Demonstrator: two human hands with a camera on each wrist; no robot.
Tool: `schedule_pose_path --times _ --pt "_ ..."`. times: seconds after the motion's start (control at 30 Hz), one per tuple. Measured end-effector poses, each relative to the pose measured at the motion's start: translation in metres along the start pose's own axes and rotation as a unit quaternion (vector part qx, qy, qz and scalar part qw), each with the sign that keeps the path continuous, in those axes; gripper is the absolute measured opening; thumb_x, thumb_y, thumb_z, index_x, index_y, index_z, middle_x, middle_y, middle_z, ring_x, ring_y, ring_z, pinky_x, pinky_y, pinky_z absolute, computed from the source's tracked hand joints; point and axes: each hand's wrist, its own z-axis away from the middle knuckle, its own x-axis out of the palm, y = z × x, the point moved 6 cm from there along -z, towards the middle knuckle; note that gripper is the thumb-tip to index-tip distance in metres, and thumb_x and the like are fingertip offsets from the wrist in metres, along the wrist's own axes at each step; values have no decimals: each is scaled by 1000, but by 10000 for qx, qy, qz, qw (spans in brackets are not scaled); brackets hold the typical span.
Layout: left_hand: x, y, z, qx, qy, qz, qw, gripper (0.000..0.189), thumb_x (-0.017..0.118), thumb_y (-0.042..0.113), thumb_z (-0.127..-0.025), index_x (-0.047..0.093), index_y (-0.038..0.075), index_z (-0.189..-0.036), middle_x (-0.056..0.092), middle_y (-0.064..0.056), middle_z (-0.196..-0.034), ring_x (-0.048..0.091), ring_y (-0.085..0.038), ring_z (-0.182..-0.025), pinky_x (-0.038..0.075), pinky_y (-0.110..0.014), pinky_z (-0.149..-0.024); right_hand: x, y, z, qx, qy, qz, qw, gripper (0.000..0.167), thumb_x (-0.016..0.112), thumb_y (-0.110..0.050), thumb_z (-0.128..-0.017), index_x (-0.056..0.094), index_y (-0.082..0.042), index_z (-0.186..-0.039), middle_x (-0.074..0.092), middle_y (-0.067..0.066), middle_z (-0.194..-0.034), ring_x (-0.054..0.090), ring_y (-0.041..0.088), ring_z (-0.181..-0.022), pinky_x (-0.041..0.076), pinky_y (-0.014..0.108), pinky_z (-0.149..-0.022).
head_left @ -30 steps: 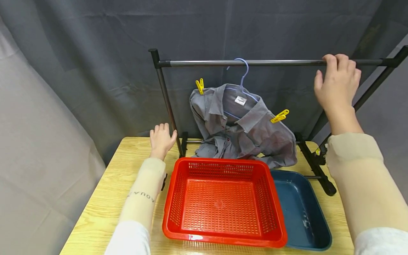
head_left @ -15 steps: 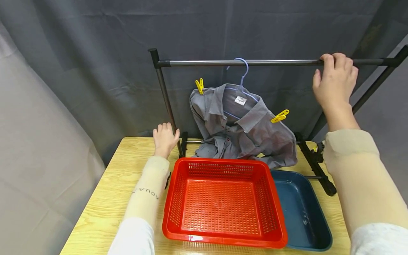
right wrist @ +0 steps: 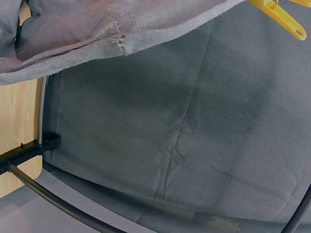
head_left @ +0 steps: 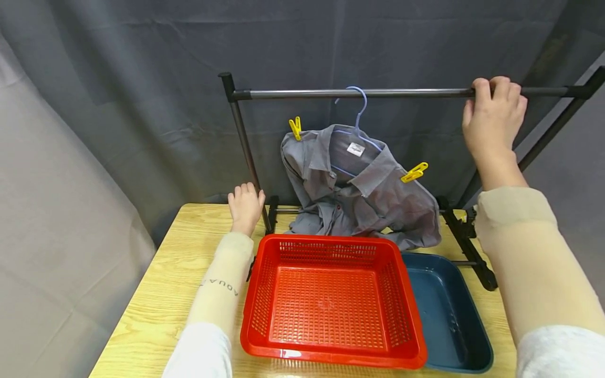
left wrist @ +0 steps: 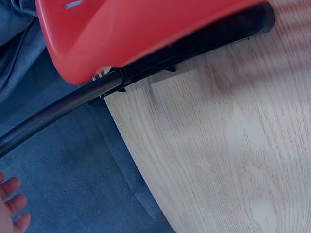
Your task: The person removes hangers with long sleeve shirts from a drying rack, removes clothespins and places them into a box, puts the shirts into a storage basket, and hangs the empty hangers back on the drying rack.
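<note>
A grey collared shirt [head_left: 340,178] hangs on a light blue hanger [head_left: 361,110], hooked over the rack's top bar [head_left: 302,94]. Yellow clothespins [head_left: 415,172] sit at both shoulders. My right hand [head_left: 495,118] is at the bar's right part, its fingers overlapping it; whether they touch or grip it is unclear. In the right wrist view that hand is not seen, only the shirt [right wrist: 116,39] and one clothespin [right wrist: 282,17]. Beside the rack's left post [head_left: 244,142], my left hand [head_left: 246,210] has loosely extended fingers and holds nothing; its fingertips [left wrist: 10,187] show in the left wrist view.
A red perforated basket [head_left: 331,354] stands on the wooden table [head_left: 165,262] before the shirt. A dark blue tray [head_left: 439,294] lies to its right, partly hidden by the basket. Grey cloth [head_left: 142,105] hangs behind. The rack's black right foot [head_left: 468,247] rests on the table.
My right hand has shifted a little left along the bar. My left hand has moved slightly right, nearer the post. Shirt, clothespins, basket and tray look the same.
</note>
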Motion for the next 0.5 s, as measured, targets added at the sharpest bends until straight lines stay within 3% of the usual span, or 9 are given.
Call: schedule_pose_path --times 0.5 --pt "2 -8 -1 -133 -155 5 9998 41 41 35 -94 51 -2 -109 56 -17 -104 49 -32 -98 38 -44 -79 0 -9 2 107 48 -15 9999 38 31 -24 -97 39 -6 -129 32 20 -125 26 34 -121 18 51 -101"
